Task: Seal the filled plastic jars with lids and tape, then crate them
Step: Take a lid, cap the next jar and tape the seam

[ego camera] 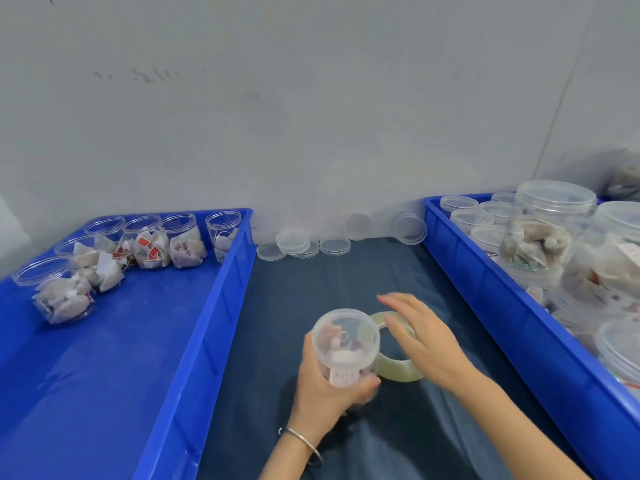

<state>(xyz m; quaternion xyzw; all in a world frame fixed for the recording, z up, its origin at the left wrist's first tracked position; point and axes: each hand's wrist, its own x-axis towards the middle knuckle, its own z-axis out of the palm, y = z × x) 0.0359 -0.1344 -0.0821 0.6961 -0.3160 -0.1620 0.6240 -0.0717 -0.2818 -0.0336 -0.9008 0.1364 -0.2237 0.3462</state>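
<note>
Nearest to the person, a thin bracelet point(304, 441) circles the left wrist at about 6 o'clock. Just above it the left hand point(323, 386) wraps its fingers and thumb round a clear jar point(344, 344) stuffed with tea bags, a clear lid already sitting on top. The jar is held up off the dark cloth point(398, 438) that covers the desk, roughly at the centre of the work space.

Just beside the jar, toward 3 o'clock, the right hand point(420, 336) hovers with its fingers straight and spread, slightly blurred, right over a roll of pale tape point(394, 367) lying flat on the cloth. Whether the palm touches the roll I cannot tell.

At 9 o'clock stands a blue crate point(166, 341) with a row of open filled jars point(145, 242) gathered in its far corner. At 3 o'clock a second blue crate point(491, 306) holds lidded jars point(543, 230) piled on one another, with spare lids behind them.

Farther off, at 12 o'clock, loose clear lids point(294, 242) lie scattered on the cloth against the grey wall point(311, 116), some of them propped upright.
</note>
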